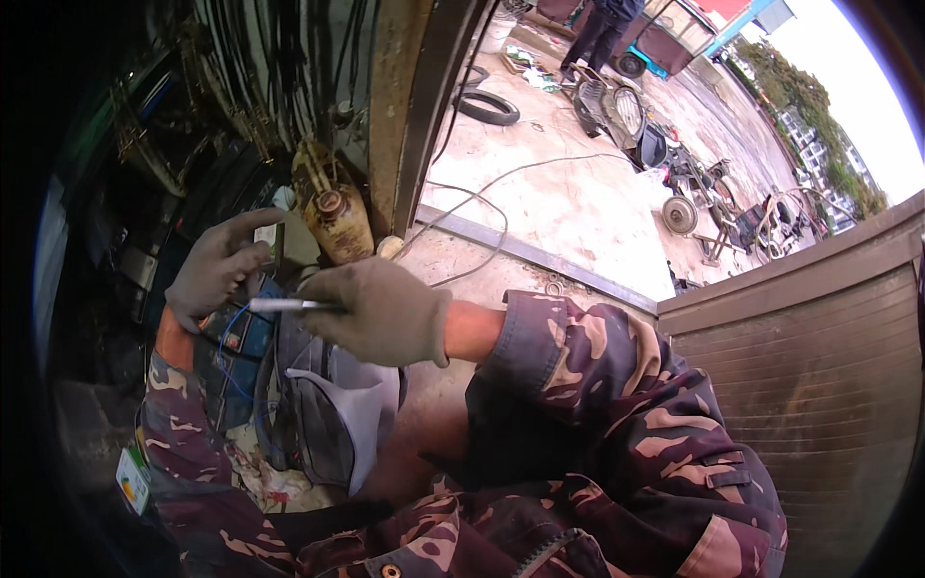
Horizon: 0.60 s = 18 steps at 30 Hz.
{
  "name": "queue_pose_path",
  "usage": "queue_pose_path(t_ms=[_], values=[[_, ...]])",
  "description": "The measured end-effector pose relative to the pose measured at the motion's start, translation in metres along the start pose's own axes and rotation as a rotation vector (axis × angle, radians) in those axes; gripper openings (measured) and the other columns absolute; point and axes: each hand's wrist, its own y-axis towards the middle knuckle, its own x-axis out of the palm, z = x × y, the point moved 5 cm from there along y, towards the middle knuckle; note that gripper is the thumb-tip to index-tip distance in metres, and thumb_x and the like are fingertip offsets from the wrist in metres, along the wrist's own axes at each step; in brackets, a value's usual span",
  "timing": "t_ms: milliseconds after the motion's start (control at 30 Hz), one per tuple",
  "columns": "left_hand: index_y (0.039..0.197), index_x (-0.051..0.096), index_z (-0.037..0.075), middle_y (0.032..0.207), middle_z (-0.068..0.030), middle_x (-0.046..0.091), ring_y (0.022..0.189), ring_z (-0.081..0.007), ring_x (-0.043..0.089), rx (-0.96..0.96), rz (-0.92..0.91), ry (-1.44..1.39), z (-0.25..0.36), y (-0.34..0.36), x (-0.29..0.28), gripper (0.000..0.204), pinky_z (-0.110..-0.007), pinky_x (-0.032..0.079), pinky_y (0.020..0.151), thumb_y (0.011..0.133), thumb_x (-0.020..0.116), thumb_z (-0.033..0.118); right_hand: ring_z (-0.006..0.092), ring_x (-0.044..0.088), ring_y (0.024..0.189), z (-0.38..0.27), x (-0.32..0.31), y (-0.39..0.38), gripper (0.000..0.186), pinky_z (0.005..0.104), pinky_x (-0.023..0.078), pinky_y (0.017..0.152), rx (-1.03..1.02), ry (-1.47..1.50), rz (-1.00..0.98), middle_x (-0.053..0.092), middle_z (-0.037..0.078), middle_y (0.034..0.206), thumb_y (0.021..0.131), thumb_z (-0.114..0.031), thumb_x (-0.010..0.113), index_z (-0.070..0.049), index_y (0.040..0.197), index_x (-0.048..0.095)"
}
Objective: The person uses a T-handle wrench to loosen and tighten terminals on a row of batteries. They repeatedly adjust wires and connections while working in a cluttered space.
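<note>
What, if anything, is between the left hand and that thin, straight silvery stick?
Nothing visible blocks the gap between the grey-brown gloved left hand and the thin, straight silvery stick in the similarly gloved right hand. A thin, curved blue wire shows near the stick's tip, seemingly lower down.

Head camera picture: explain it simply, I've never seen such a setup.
No robot works here: you see a person's gloved left hand and right hand. The picture comes from a wide camera on that person's head, looking down, so straight edges bend. The right grips a slim pale rod; whether the left holds anything is unclear. Below the hands is what looks like a dark bag; beyond is a dirty yellow jug. Outside the doorway, a tire lies on the ground.
</note>
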Motion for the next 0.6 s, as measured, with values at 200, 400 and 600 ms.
queue_pose_path(t_ms=[200,400,600], values=[[0.160,0.043,0.009,0.083,-0.0035,0.064,0.068,-0.0101,0.061,0.113,-0.293,0.255,0.069,0.041,0.080,0.067,-0.027,0.049,0.064,0.097,0.065,0.015,0.0373,0.072,0.091,0.013,0.012,-0.011,0.030,0.0469,0.056,0.086,0.090,-0.161,-0.345,0.076,0.016,0.095,0.095,-0.033,0.065,-0.012,0.114,0.076],[0.165,0.033,0.008,0.086,-0.0039,0.061,0.075,-0.0150,0.060,0.125,-0.426,0.247,0.081,0.060,0.132,0.083,-0.032,0.051,0.071,0.091,0.070,0.011,0.0373,0.072,0.098,0.020,0.007,-0.025,0.034,0.0487,0.056,0.089,0.150,-0.309,-0.570,0.076,0.016,0.101,0.095,-0.036,0.065,-0.015,0.119,0.075],[0.165,0.032,0.008,0.085,-0.0038,0.059,0.081,-0.0132,0.060,0.153,-0.477,0.335,0.081,0.070,0.148,0.088,-0.030,0.049,0.076,0.088,0.073,0.012,0.0372,0.073,0.101,0.026,0.008,-0.029,0.038,0.0495,0.055,0.092,0.155,-0.317,-0.655,0.075,0.018,0.104,0.095,-0.036,0.063,-0.014,0.124,0.073]])
